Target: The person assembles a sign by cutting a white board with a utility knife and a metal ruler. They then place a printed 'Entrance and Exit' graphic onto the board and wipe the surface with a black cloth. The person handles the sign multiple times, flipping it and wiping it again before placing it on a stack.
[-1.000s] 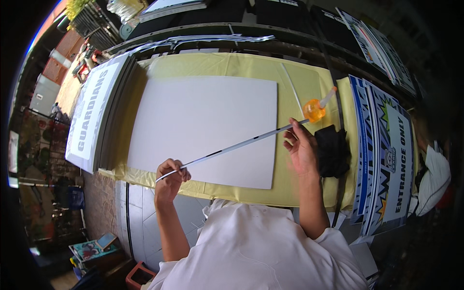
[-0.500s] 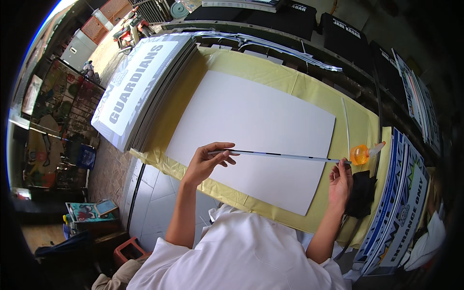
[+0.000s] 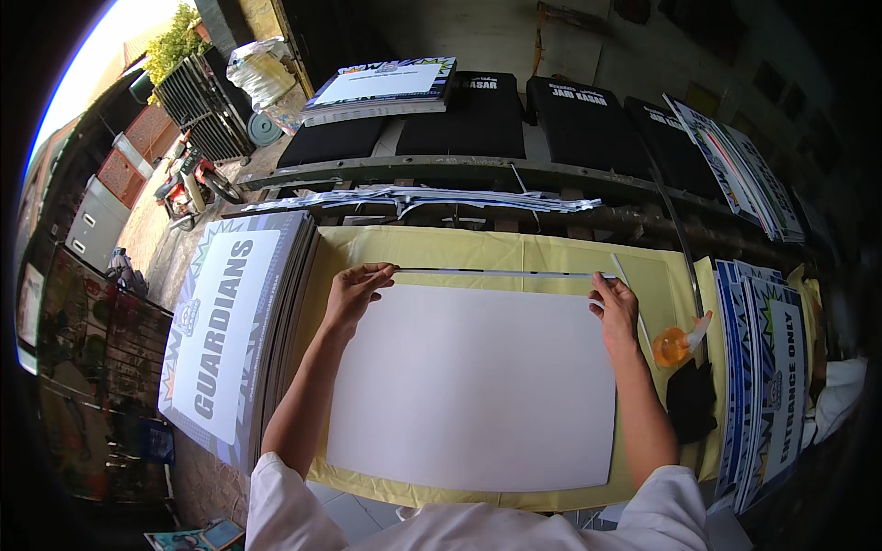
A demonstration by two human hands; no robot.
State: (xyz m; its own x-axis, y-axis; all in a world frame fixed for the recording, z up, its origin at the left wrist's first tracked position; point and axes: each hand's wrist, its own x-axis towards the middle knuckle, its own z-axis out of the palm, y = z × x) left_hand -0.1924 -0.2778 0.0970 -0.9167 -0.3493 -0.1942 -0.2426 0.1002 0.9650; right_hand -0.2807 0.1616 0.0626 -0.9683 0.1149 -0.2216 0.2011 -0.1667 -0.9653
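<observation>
On the yellow-covered tabletop (image 3: 441,248), both hands press a long thin metal strip (image 3: 501,273) along the far edge of a white board (image 3: 478,386): left hand (image 3: 354,292) at its left end, right hand (image 3: 616,308) at its right. An orange bottle (image 3: 673,346) stands near the tabletop's right edge.

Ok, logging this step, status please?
Left hand and right hand press metal strip along white board's far edge. Nothing obstructing.

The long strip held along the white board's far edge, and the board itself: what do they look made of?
The strip looks like metal, perhaps a steel ruler: thin, straight, grey with a dull sheen. The white board seems a rigid matte sheet, possibly foam or plastic board: flat, crisp edges, no gloss. Left hand and right hand press the strip's ends.
</observation>
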